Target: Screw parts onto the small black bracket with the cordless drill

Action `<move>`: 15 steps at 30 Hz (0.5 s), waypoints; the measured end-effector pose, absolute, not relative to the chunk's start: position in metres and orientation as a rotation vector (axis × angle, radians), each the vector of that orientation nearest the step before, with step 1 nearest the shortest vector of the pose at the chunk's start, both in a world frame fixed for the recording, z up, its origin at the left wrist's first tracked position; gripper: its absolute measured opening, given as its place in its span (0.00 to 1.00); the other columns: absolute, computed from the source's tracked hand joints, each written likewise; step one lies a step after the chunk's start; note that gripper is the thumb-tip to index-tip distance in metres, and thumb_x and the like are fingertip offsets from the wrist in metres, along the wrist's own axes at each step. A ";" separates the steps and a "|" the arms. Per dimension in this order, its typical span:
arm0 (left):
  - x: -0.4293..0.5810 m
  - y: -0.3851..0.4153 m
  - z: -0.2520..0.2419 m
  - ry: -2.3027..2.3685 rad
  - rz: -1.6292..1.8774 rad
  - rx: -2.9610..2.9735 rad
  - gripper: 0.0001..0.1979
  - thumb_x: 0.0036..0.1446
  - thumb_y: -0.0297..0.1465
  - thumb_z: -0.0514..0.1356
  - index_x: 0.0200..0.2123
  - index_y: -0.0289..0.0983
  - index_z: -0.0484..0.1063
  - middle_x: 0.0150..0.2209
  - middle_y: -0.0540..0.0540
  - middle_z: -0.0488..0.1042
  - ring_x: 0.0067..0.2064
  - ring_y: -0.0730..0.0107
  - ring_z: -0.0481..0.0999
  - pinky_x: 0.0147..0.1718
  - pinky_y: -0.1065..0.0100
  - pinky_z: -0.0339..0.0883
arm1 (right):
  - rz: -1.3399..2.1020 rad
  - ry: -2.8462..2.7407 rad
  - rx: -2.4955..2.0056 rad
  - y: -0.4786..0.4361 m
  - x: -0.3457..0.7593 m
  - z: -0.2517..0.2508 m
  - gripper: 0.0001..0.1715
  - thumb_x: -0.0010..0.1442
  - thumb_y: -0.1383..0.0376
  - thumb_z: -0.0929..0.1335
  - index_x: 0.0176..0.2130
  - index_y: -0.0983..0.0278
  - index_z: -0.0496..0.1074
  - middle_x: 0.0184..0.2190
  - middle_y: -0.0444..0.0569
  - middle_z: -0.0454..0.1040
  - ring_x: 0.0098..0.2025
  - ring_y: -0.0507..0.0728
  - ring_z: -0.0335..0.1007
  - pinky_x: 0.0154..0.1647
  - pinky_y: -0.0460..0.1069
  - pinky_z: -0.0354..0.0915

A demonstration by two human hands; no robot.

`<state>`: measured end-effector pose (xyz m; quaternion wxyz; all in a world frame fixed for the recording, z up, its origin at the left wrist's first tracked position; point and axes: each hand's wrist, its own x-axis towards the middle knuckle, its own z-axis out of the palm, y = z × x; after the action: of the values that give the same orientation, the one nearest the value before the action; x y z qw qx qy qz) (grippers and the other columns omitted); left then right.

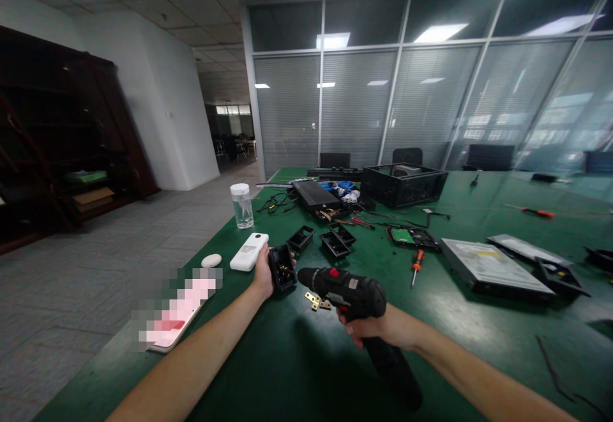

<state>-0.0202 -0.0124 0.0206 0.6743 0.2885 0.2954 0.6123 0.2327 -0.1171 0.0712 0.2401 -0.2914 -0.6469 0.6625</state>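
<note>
Far left on the green table: a blurred pinkish flat thing at the edge, then a white oval pebble-like item and a white remote-shaped gadget. A clear jar w/ a white lid stands behind them. The left hand is closed around a small black box, held upright just above the table w/ its open side facing right. Two brass hinges lie just right of it, below the drill's nose. The right hand is wrapped tight on the grip of a black cordless drill. Its nose points left at the box – touching or just short, can't tell. Behind: two empty black trays, then a green circuit board and an orange-handled screwdriver. Further back sits a black open case frame amid loose cables. Right – a flat grey drive unit, well apart from both hands.
</note>
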 end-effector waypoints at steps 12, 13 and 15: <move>-0.021 -0.012 0.018 0.693 1.323 0.657 0.28 0.48 0.50 0.51 0.34 0.29 0.70 0.30 0.36 0.74 0.31 0.58 0.74 0.29 0.59 0.68 | 1.804 -1.785 -0.795 -0.116 0.234 0.068 0.12 0.47 0.66 0.69 0.34 0.66 0.66 0.26 0.42 0.65 0.24 0.49 0.62 0.26 0.45 0.59; -0.021 -0.012 0.018 0.708 1.308 0.657 0.28 0.48 0.50 0.51 0.34 0.29 0.70 0.30 0.36 0.74 0.30 0.58 0.74 0.29 0.60 0.68 | 1.803 -1.790 -0.789 -0.115 0.234 0.067 0.12 0.47 0.66 0.69 0.34 0.66 0.66 0.26 0.42 0.65 0.24 0.49 0.62 0.26 0.45 0.59; -0.020 -0.011 0.017 0.757 1.312 0.649 0.26 0.47 0.49 0.54 0.34 0.30 0.69 0.29 0.38 0.74 0.30 0.59 0.74 0.27 0.61 0.68 | 1.801 -1.798 -0.783 -0.115 0.234 0.067 0.13 0.47 0.66 0.70 0.34 0.66 0.66 0.26 0.42 0.65 0.24 0.49 0.62 0.26 0.46 0.59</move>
<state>-0.0201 -0.0113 0.0169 0.6792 0.2890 0.3372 0.5844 0.2337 -0.1152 0.0674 0.2371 -0.2856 -0.6561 0.6571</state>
